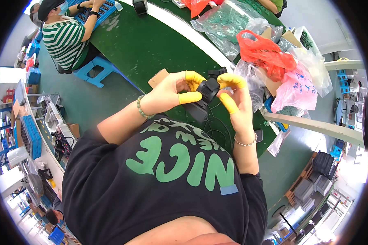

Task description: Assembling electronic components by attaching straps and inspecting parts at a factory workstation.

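Observation:
Between my hands is a small black plastic part with a rounded body, raised above the green tabletop. My left hand pinches its left side, and my right hand grips its right side with thumb and finger. Yellow finger covers sit on several of my fingertips. Just below the part is a flat black piece; whether it is joined to the part I cannot tell. A second black item shows right behind my fingers. Thin black cables loop close to my body.
The green table stretches to the far left, where a person in a striped shirt works at a blue tray. Clear plastic bags, a red bag and a pink bag crowd the right. A cardboard piece lies beside my left hand.

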A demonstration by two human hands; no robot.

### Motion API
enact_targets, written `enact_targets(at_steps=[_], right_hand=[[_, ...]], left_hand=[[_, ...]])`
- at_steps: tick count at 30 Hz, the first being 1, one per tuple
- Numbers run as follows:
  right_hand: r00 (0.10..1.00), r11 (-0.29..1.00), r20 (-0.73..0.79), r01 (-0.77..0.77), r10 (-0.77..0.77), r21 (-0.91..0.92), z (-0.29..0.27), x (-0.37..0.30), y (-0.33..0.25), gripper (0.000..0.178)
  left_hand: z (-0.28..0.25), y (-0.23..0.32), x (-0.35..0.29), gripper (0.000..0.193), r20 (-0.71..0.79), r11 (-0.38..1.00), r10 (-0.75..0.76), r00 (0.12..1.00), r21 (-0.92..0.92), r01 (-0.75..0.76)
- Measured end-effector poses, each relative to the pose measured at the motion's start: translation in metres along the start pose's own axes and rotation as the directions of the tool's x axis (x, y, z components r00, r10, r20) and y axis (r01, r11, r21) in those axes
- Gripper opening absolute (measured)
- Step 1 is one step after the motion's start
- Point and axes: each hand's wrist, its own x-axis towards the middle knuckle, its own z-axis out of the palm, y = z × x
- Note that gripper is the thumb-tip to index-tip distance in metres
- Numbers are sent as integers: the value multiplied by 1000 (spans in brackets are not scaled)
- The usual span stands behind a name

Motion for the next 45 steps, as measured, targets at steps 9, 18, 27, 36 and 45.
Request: enact_targets(at_steps=[9,18,27,36,45], right_hand=[[962,718,-5,200,-273,-667,-16,7,11,13],[942,980,-275,-197,193,12,-70,31,74,13],[876,870,28,-482,482,103,-64,28,90,16],[953,664,55,248,-298,-705,0,14,8,59],[912,324,141,276,-385,-905,-2,7,-8,67]], left_hand=[[9,-2,8,29,29,648,209,978,745,-160],[3,-5,4,18,221,689,286,932,629,-360],[-1,-11,4,22,11,993,117,993,25,-117],[-1,-8,27,33,-340,982,32,940,-163,-92],[-13,-3,31,29,-111,917,125,986,-368,-157]])
